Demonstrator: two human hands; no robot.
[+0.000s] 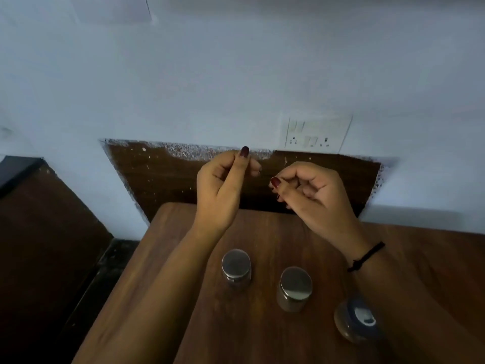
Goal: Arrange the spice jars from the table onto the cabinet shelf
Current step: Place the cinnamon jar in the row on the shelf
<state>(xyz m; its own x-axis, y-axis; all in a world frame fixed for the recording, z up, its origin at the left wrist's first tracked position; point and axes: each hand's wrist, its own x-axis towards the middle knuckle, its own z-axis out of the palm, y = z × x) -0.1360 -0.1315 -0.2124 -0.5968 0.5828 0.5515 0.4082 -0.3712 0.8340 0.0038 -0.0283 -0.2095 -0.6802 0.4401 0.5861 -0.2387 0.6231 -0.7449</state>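
While both our hands are up in the air, three spice jars stand on the table [275, 237] below them. Each jar stands straight, its long way up and down, lid on top. The left steel-lid jar [236, 269] and the middle steel-lid jar [295, 288] sit near each other but apart. The blue-lid jar [358, 320] is closest to us, just beside our right forearm. Behind the table is a dark wood panel [170, 177] on a pale wall, with a switch board [317, 135] above it. Our left hand [223, 179] is over the far table edge, thumb up, fingers curled in, its grip closed on nothing. Our right hand [309, 190] is curled too, its grip closed on nothing. A black thread [367, 256] goes round that wrist.
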